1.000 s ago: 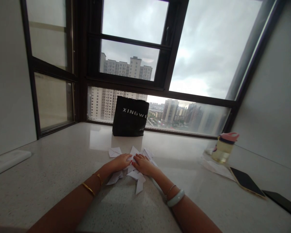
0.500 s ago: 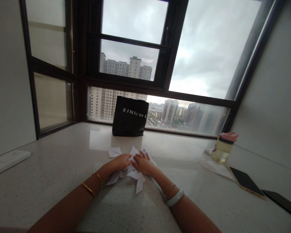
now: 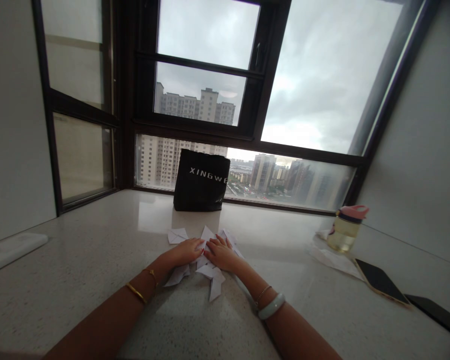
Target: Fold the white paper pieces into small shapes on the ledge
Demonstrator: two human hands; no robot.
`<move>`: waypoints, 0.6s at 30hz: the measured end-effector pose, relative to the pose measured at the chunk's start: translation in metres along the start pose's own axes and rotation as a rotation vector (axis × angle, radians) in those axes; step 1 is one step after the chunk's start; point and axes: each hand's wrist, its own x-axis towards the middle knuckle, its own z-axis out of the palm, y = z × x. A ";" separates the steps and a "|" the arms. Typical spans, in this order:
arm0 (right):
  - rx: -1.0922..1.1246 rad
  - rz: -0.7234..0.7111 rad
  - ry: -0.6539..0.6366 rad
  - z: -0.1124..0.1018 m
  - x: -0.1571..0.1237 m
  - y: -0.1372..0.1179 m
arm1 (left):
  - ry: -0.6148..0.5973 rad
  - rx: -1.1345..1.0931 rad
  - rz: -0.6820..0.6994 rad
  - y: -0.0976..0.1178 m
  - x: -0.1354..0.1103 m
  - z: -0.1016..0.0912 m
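Several folded white paper pieces (image 3: 212,278) lie on the pale speckled counter (image 3: 97,260) in front of me. My left hand (image 3: 187,250) rests on the paper with its fingers curled and pressed down near the middle. My right hand (image 3: 221,252) lies over the paper beside it, fingers together and pressing, fingertips touching those of the left hand. A separate folded paper piece (image 3: 177,235) sits just beyond my left hand. Gold bangles are on my left wrist, a pale bangle and a thin chain on my right.
A black bag (image 3: 201,180) with white lettering stands by the window behind the paper. At the right are a bottle with a pink lid (image 3: 347,227), a white sheet (image 3: 333,260) and two dark phones (image 3: 382,281). A white slab (image 3: 11,248) lies at the left.
The fingers of my right hand have shifted slightly on the paper. Nothing else has moved.
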 end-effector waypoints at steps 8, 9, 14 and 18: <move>0.021 0.004 -0.009 0.002 0.001 0.001 | 0.001 -0.001 -0.009 0.001 -0.001 0.000; 0.025 0.006 -0.009 0.002 0.001 0.001 | 0.001 0.000 -0.011 0.001 -0.001 0.000; 0.039 0.013 -0.012 0.002 0.001 0.002 | -0.002 -0.002 -0.021 0.002 -0.002 0.000; 0.043 0.010 -0.021 0.002 0.001 0.002 | 0.001 -0.007 -0.022 0.003 -0.003 -0.001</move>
